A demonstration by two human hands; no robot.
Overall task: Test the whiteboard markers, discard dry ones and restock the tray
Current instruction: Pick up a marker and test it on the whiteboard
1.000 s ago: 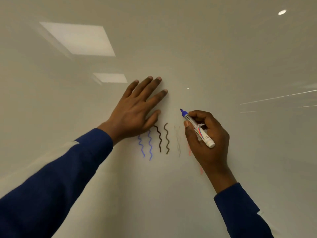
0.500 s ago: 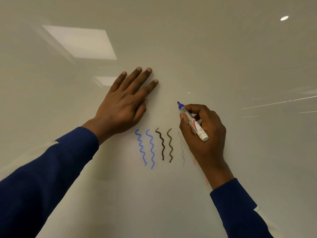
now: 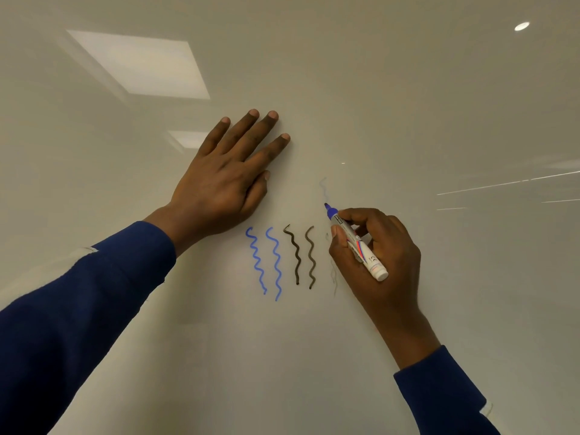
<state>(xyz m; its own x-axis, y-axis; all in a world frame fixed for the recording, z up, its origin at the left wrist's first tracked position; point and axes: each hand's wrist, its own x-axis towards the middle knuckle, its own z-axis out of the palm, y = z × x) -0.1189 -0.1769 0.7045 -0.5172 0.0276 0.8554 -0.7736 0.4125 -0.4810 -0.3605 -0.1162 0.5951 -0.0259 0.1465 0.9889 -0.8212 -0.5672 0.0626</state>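
My right hand (image 3: 379,262) grips an uncapped blue whiteboard marker (image 3: 356,243), its tip against the whiteboard (image 3: 408,105). Above the tip runs a very faint, pale blue wavy stroke (image 3: 323,188). My left hand (image 3: 229,180) lies flat on the board with straight fingers, up and left of the marker. Below it are two bold blue squiggles (image 3: 266,263), two dark brown squiggles (image 3: 303,255) and a faint grey one (image 3: 334,277) partly behind my right hand.
The glossy board fills the view and reflects ceiling light panels (image 3: 141,61) at upper left and a spot lamp (image 3: 521,26) at upper right. No tray, caps or other markers show.
My right hand has drawn the marker tip downward, leaving a faint pale blue stroke above it. My left hand stays flat on the board.
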